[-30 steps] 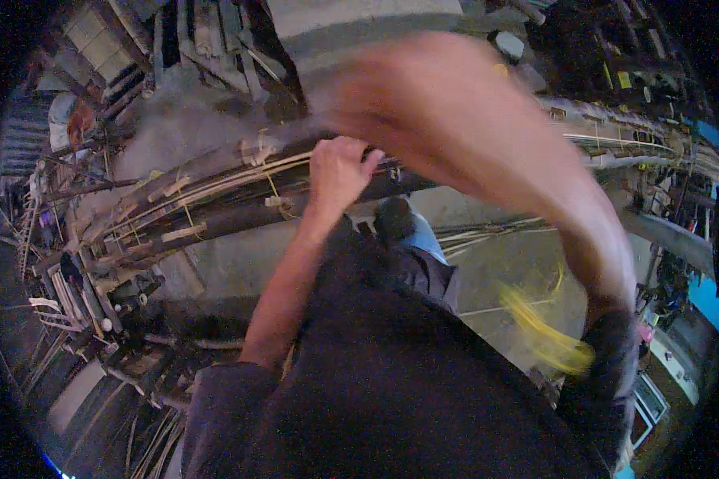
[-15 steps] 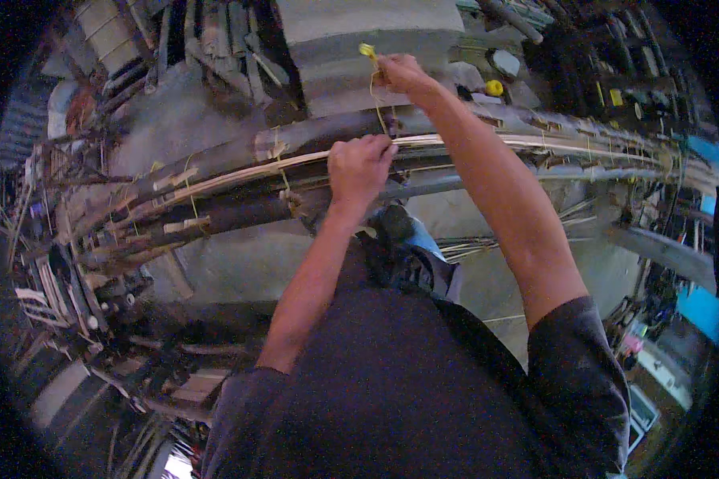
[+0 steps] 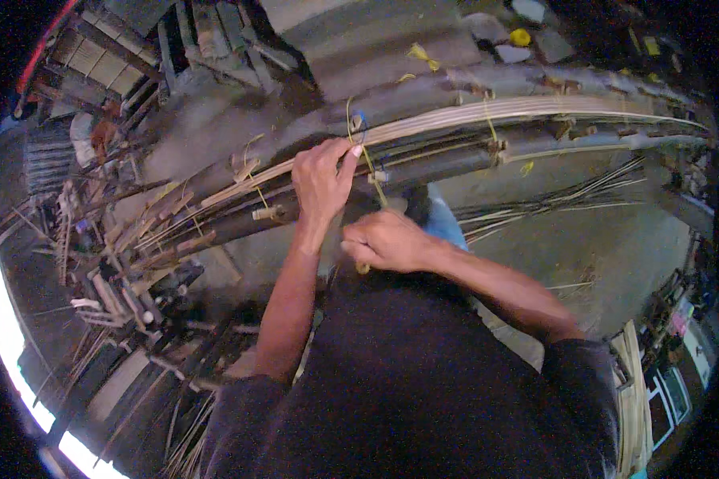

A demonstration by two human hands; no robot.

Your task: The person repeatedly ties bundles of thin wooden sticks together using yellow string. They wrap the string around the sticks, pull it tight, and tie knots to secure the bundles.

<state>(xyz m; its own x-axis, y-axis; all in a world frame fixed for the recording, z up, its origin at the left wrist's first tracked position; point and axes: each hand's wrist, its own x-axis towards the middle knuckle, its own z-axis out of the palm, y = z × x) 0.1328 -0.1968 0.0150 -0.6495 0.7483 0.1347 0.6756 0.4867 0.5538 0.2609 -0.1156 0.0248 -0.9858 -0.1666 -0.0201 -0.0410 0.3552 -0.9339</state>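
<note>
A long curved bundle of split bamboo strips and dark poles (image 3: 487, 120) runs across the view at chest height. My left hand (image 3: 321, 177) grips the bundle from above, fingers wrapped over the strips. My right hand (image 3: 385, 241) sits just below it, closed on a thin yellow tie string (image 3: 371, 168) that runs up to the bundle and loops around it near a small blue piece (image 3: 358, 121). Other yellow ties (image 3: 491, 128) bind the bundle further right.
Loose bamboo slivers (image 3: 551, 207) lie on the grey concrete floor (image 3: 599, 239) to the right. More cut sticks and poles (image 3: 120, 263) pile up at the left. A yellow string knot (image 3: 420, 54) and a yellow ball (image 3: 520, 37) lie on slabs behind.
My right hand has come down from above the bundle to below it, pulling the yellow string downward. The left hand stays on the bundle.
</note>
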